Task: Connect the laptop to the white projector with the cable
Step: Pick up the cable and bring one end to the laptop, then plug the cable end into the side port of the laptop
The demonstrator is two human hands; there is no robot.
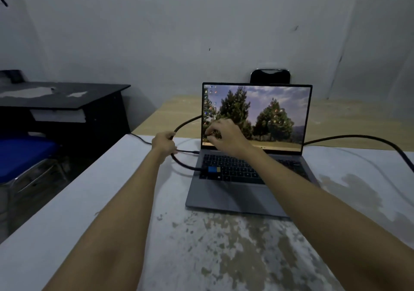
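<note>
An open grey laptop (235, 192) stands on the worn white table (112, 201), its screen showing trees. A thick black cable (363, 137) comes from the right, passes behind the screen and loops out on the left. My left hand (164, 143) grips this cable left of the laptop. Below that hand the cable curves down to a blue-and-gold plug (213, 170) lying on the left keys. My right hand (224, 134) hovers before the lower left of the screen with fingers curled; nothing shows in it. The white projector is out of view.
A thin black cord (188, 151) plugs into the laptop's left side. A wooden table (349, 120) and a black chair back (270, 76) stand behind the laptop. A dark desk (62, 102) and a blue chair (24, 154) are at the left.
</note>
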